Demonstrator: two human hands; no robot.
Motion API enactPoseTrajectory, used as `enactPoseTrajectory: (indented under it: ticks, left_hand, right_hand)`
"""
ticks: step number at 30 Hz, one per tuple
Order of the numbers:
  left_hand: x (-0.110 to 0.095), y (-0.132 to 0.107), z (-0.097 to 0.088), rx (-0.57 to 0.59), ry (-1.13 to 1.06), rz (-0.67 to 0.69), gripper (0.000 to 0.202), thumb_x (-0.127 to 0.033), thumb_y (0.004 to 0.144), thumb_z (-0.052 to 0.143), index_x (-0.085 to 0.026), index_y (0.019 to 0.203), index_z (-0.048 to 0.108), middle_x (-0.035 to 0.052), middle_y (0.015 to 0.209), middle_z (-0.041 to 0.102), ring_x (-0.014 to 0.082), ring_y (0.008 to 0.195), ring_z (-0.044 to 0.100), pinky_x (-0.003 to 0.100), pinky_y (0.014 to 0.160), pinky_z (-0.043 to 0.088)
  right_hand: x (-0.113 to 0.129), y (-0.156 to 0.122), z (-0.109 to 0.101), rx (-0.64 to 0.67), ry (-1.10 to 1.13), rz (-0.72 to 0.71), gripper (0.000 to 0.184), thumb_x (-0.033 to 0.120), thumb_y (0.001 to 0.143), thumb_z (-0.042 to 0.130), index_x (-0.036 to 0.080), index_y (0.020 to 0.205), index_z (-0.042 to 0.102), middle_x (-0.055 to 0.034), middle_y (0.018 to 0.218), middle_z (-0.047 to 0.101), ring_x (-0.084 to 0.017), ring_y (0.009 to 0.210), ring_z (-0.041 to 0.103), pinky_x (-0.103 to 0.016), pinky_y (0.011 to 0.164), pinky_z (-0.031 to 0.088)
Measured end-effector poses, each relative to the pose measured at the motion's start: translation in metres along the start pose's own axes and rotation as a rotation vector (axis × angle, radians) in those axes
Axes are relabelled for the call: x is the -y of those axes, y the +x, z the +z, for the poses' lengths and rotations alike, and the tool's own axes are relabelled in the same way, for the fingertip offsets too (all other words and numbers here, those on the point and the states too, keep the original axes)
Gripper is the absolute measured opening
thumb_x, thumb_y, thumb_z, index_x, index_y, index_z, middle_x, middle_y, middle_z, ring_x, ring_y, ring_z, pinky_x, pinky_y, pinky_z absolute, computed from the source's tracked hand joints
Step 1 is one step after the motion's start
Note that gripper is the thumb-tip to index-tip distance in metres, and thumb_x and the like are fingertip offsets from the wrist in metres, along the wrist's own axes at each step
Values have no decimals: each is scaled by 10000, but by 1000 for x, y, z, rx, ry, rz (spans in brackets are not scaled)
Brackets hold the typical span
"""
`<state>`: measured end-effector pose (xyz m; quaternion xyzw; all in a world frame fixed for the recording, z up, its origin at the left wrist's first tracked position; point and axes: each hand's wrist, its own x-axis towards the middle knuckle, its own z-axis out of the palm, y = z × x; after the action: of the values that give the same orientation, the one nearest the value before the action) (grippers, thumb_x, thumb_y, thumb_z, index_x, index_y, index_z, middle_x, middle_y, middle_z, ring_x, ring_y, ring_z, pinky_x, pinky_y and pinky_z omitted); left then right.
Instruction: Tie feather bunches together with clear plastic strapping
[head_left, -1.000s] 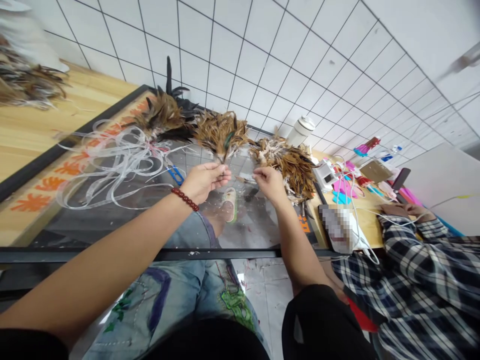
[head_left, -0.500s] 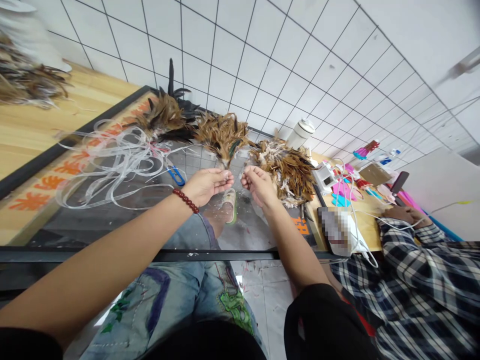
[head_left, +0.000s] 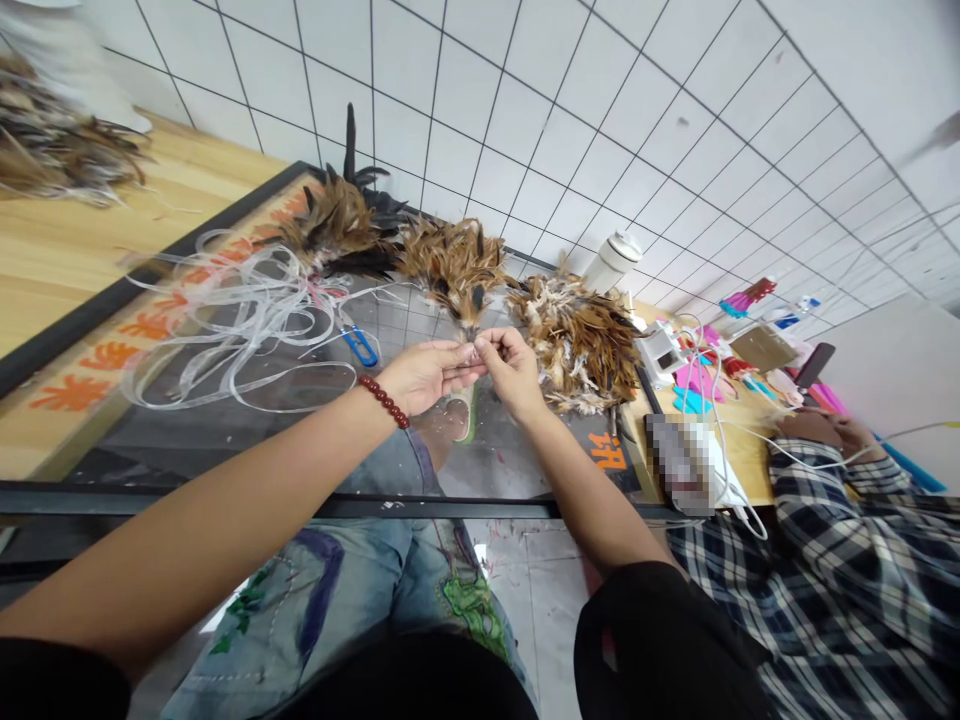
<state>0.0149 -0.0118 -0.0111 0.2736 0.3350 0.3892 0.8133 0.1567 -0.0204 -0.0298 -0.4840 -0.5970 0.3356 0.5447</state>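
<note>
Both hands meet over the glass tabletop, fingertips touching. My left hand, with a red bead bracelet at the wrist, is closed in a pinch between thumb and forefinger, the other fingers loosely extended. My right hand pinches at the same spot; whatever lies between the fingertips is too small to make out. Just beyond them lies a brown feather bundle, its narrow pale end near my fingers. A larger heap of brown feathers is to the right, and a bunch with long black feathers to the left.
A tangle of clear ribbon and blue thread snips lie left of my hands. A white bottle stands by the tiled wall. At right are a phone, a white device, cables and a person in a plaid shirt.
My right hand has moved left, closing the small gap so that its fingertips now meet those of my left hand. The whole view has shifted slightly.
</note>
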Motion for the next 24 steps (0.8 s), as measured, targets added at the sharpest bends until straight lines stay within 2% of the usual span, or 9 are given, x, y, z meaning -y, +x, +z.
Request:
enactPoseTrajectory:
  ticks: [5,8,12,16,18,21,24]
  left_hand:
    - [1,0,0,-33,23,31,102,-36,790,606,-72,709,657,61,653,650,85,588,621,186,600,530]
    - [2,0,-1,-65,92,105,75,-84,749,674,-78,678,650,59,639,646,89,556,608,206,576,518]
    - [4,0,-1,-112,243,223,112,-153,682,752,-80,685,667,72,631,660,126,573,632,233,570,509]
    - [4,2,-3,-122,265,256,115,-155,705,722,-79,650,656,41,564,620,96,494,577,223,530,492]
    - [2,4,-4,-146,206,288,80,-132,730,688,-81,677,656,34,578,617,87,502,572,213,530,488]
    - [-1,6,-6,-177,122,314,44,-112,752,653,-84,718,654,31,601,617,82,533,577,197,535,481]
    - [-3,7,-6,-188,100,316,59,-122,761,647,-86,715,645,25,593,604,77,527,567,185,517,467]
  right_hand:
    - [4,-2,-1,-21,-132,-56,194,396,787,607,207,825,624,3,815,541,-112,730,500,-254,713,442]
    - [2,0,-3,-34,-77,-23,223,420,781,611,210,856,621,4,824,570,-114,758,517,-248,745,446]
    - [-4,0,-1,50,39,57,288,466,741,641,212,874,613,24,763,558,-108,704,511,-239,706,452]
    - [-5,-2,-1,82,-75,-7,307,470,753,632,221,932,655,17,765,546,-106,681,501,-238,679,440]
    - [0,1,-12,51,-221,-66,323,448,778,615,227,1008,663,6,804,573,-106,665,498,-241,671,436]
    - [14,11,-46,-39,-548,-133,272,383,805,586,204,983,687,-22,854,627,-130,715,543,-259,722,444]
    - [30,30,-81,-186,-923,-73,233,315,831,523,198,917,705,-56,920,664,-186,867,588,-296,817,432]
